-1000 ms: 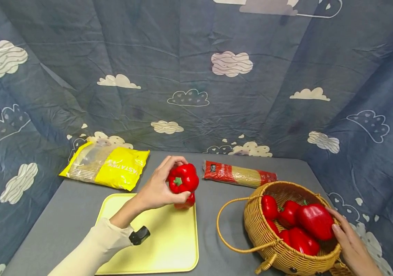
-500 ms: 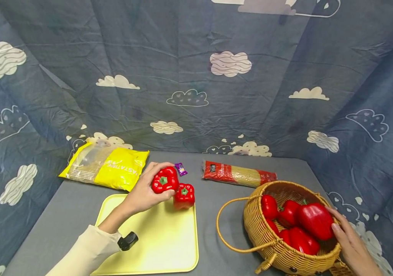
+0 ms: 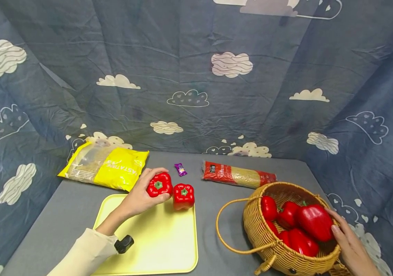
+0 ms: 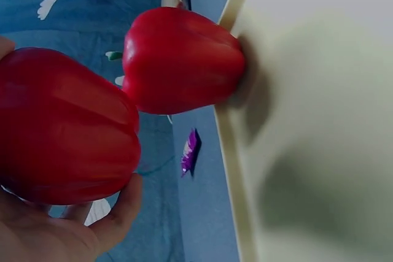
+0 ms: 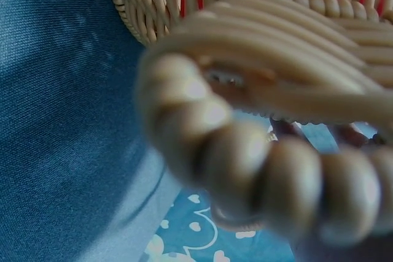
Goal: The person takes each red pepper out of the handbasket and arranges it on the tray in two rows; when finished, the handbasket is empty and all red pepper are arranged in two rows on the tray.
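Observation:
My left hand (image 3: 139, 198) holds a red bell pepper (image 3: 160, 184) over the yellow tray (image 3: 168, 245), thumb and fingers around its sides, green stem facing up. A second red bell pepper (image 3: 183, 196) stands upright on the tray's far right corner, close beside the held one. In the left wrist view the held bell pepper (image 4: 64, 127) hangs clear of the tray. My right hand (image 3: 353, 243) grips the right rim of a wicker basket (image 3: 260, 226), thumb over the rim. Several red peppers (image 3: 315, 221) lie inside it. The basket's handle (image 5: 239, 157) blocks much of the right wrist view.
A yellow pasta bag (image 3: 120, 166) lies at the back left. Behind the tray is a small purple wrapped candy (image 3: 180, 169). A red spaghetti packet (image 3: 239, 174) lies at the back, behind the basket. One basket handle (image 3: 218, 226) juts left toward the tray. A cloud-print cloth (image 3: 189, 57) hangs behind the table.
My left hand has carried the bell pepper left and down, uncovering the purple candy and the standing bell pepper. My right hand stays on the basket rim.

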`<action>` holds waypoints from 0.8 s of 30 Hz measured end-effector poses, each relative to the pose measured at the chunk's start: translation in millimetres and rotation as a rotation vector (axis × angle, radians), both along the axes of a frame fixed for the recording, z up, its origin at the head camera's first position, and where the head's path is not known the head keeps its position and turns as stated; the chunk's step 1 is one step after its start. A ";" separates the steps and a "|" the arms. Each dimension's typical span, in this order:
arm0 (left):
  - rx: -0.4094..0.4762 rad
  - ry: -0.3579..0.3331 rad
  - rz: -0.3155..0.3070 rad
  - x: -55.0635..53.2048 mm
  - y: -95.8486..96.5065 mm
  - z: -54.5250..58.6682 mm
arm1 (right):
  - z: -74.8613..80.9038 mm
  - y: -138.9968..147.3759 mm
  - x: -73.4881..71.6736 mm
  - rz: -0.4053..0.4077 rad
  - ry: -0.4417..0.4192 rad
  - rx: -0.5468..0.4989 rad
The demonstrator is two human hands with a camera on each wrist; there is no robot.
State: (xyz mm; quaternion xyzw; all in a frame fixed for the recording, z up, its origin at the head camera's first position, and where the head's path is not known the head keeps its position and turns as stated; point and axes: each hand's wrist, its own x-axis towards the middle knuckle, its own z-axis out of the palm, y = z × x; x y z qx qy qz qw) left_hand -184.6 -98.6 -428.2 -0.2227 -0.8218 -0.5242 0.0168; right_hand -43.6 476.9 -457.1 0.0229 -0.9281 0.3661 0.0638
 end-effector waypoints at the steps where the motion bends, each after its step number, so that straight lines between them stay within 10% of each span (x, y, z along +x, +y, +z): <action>1: -0.003 -0.004 0.004 0.0 -0.4 -1.4 | 0.0 -0.1 0.4 0.002 0.010 0.001; 24: -0.087 -0.104 0.058 -2.8 -9.8 -26.2 | 0.3 -1.8 0.8 0.018 0.033 -0.003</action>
